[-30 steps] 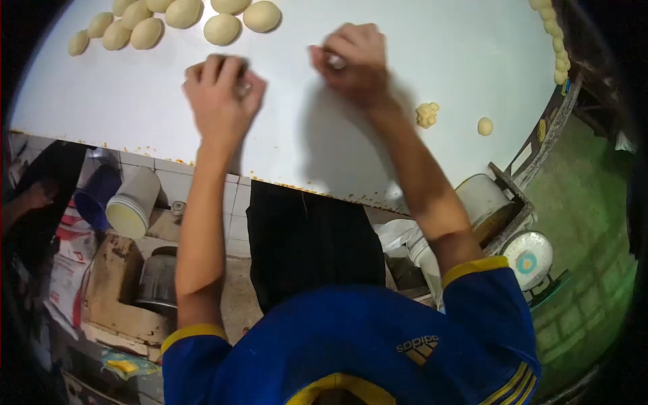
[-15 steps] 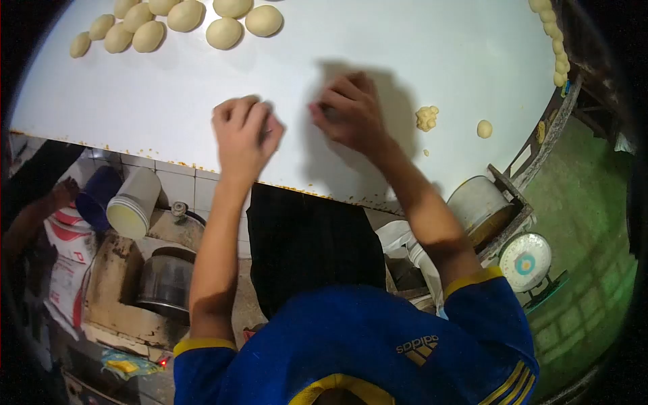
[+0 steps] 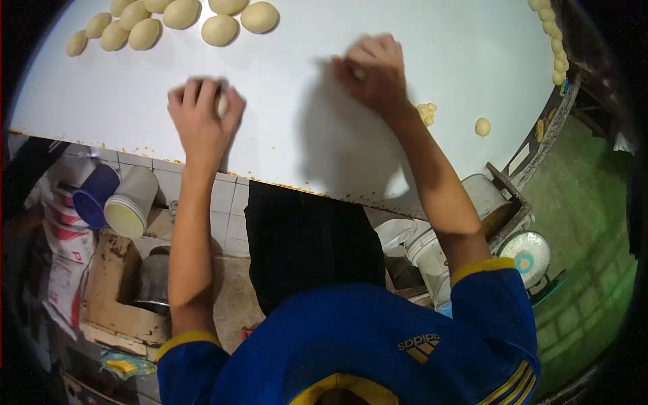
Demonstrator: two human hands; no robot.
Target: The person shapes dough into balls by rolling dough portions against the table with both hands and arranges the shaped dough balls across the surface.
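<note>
My left hand [image 3: 200,115] is curled on the white tabletop, its fingers and thumb cupped round a small dough ball [image 3: 222,105] that shows beside the thumb. Farther right, my right hand [image 3: 376,75] is cupped the same way, and a bit of pale dough [image 3: 359,72] shows between thumb and fingers. Most of both pieces is hidden by the hands. Under my right wrist lies a lumpy cluster of dough bits [image 3: 426,113], partly covered by the arm. A single dough ball [image 3: 482,127] sits to its right.
Several larger smooth dough balls [image 3: 181,13] stand at the back left of the white table [image 3: 283,121]. A row of dough pieces [image 3: 557,46] lines the far right edge. Below are a round dial scale [image 3: 525,259], a metal pot [image 3: 483,196], a white bucket [image 3: 128,212] and a blue bucket [image 3: 94,198].
My hands have moved apart: the left one outward to the left, the right one farther up the table and to the right. Dough now shows in both hands.
</note>
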